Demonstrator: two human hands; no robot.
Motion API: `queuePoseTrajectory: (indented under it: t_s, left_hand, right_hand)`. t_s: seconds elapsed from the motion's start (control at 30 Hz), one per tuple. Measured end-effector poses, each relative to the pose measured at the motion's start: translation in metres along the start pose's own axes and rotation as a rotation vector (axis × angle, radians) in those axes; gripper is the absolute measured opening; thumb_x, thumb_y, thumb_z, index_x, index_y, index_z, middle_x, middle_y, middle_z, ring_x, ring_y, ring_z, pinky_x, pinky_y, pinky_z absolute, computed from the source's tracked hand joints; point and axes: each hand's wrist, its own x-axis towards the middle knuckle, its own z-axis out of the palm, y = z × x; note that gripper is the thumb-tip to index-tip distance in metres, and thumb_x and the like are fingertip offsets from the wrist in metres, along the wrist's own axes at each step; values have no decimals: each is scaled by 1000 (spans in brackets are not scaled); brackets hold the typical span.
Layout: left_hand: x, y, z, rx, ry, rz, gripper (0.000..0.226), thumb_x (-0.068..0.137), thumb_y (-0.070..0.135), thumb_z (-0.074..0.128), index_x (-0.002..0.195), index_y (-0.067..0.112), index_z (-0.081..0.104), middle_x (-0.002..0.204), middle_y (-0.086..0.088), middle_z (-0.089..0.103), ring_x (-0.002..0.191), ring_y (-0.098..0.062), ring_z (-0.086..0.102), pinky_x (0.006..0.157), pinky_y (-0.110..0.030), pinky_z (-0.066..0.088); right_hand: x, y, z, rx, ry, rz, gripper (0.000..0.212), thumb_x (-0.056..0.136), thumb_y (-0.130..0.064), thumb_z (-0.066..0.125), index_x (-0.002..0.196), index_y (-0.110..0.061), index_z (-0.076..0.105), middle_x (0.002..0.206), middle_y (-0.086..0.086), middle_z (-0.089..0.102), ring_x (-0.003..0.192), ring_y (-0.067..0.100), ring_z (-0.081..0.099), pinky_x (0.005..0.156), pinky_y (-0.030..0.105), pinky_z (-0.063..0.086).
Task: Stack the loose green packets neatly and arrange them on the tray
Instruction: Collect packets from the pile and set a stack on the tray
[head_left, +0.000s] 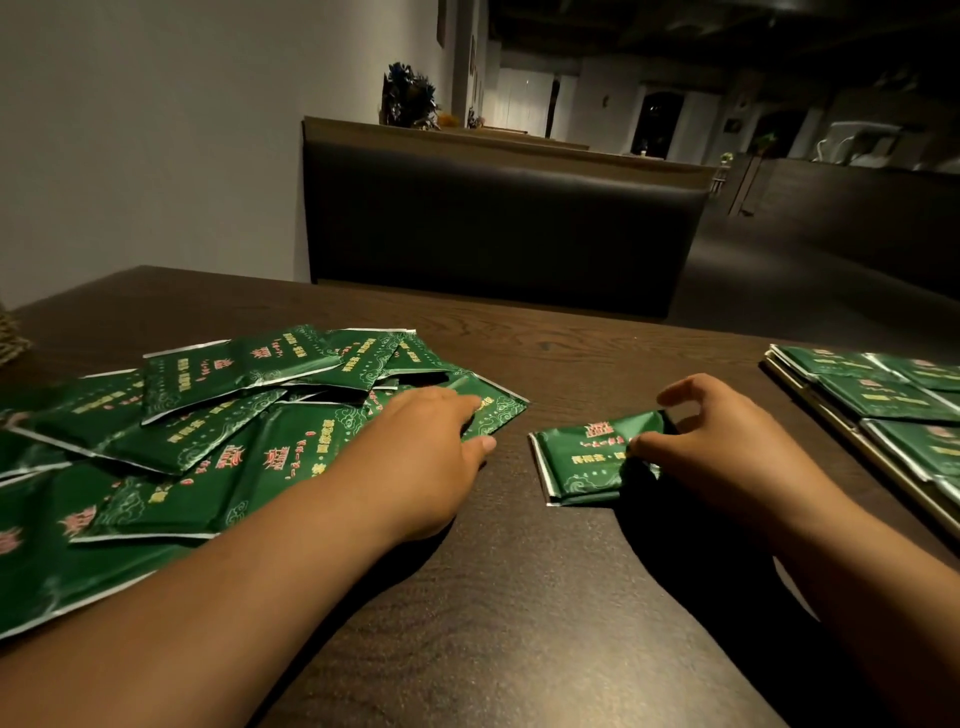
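A: Nearest, two bare forearms reach out over the dark wood-grain table (519, 597). Left hand (431, 441)?

B: Fingers laid almost straight on the rightmost packet (498, 410) of the loose pile (208, 431), thumb at its near edge. Flat touch, nothing clasped.

A: Right hand (717, 457)?

B: Holds the small stack (582, 462) by its right end. Thumb pressed on top, fingers curled round the far side, forefinger lifted clear. The stack lies flat on the table between the pile and the tray, apart from both.

A: Packet appearance?

B: Glossy dark green foil sachets, rectangular, with silver crimped edges. Red crest-like mark, yellow and red characters, pale cloud scrollwork at the corners. Print too small to read.

A: The pile?

B: Spread over the left of the table, overlapping at all angles, some tilted on others, running out of view at the left.

A: Tray?

B: Flat tray (815, 400) at the right table edge, pale rim showing. The tray packets (883, 395) lie in orderly overlapping rows, edges squared.

A: Beyond?

B: A dark padded booth back (493, 223) with a wooden ledge on top, and a dark leafy arrangement (410, 98) on the ledge. Pale wall (156, 130) at left, dim room behind.
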Motion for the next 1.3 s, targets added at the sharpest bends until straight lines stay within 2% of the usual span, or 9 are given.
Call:
queuePoseTrajectory:
  t_s: [0.1,0.2,0.3,0.37,0.43,0.63,0.9,1.13,1.3]
  left_hand:
    - [-2,3,-1,24,-27,17,54,105,48,47,156,29,40,160,3,42,152,-19,29,125,-39,25]
    - [-3,5,-4,-14,5,70,47,106,46,48,151,34,47,155,7,50,147,-16,39,123,-35,29]
    - [-5,9,-4,-144,23,115,36,104,39,55,140,38,59,131,17,66,118,-5,59,96,-23,43]
    - [-4,8,-3,-193,80,106,37,99,38,64,136,38,61,124,19,67,116,-4,59,97,-25,45]
    - [0,1,0,-114,132,58,50,93,49,69,140,38,56,134,16,60,131,-10,49,108,-33,42]
    - [0,-3,3,87,-37,-148,101,81,87,43,161,30,20,165,-1,25,154,-24,11,122,-45,26]
    - [-1,1,2,99,-80,-23,90,82,85,42,155,33,36,159,9,37,149,-17,22,121,-38,26]
    - [-3,3,1,113,-202,-71,130,54,104,32,163,36,11,171,7,9,157,-20,-1,129,-48,9]
    - [-5,6,0,143,-226,-62,130,51,102,23,163,38,8,172,5,5,158,-22,-5,129,-49,2]
  right_hand:
    - [1,4,1,-212,66,-58,52,81,-39,80,126,-28,58,120,3,62,111,26,59,93,40,52]
    - [-6,1,3,-246,137,-259,41,81,-43,78,118,-35,62,113,-5,55,113,21,52,98,42,48]
    - [-18,-12,9,-146,59,-475,22,83,-39,76,102,-38,66,98,-15,59,89,3,55,75,23,45]
    - [-23,-16,15,-192,-43,-531,15,83,-38,76,96,-35,71,92,-15,60,82,0,56,68,15,41]
    - [-21,-15,17,-269,-100,-510,11,85,-38,76,95,-33,74,91,-14,60,83,2,58,69,15,43]
    - [-10,-4,11,-273,-45,-328,13,90,-35,73,102,-29,75,85,-16,62,82,6,60,63,16,43]
    - [-8,-6,14,-233,22,-238,17,92,-32,67,106,-26,71,95,-9,71,94,17,66,75,27,44]
    - [-13,-10,10,-160,-29,-220,35,95,-34,67,128,-24,64,107,-7,72,101,16,66,92,37,55]
    - [-18,-15,15,-104,-63,-280,36,94,-37,72,128,-31,61,99,-10,71,94,6,65,80,27,52]
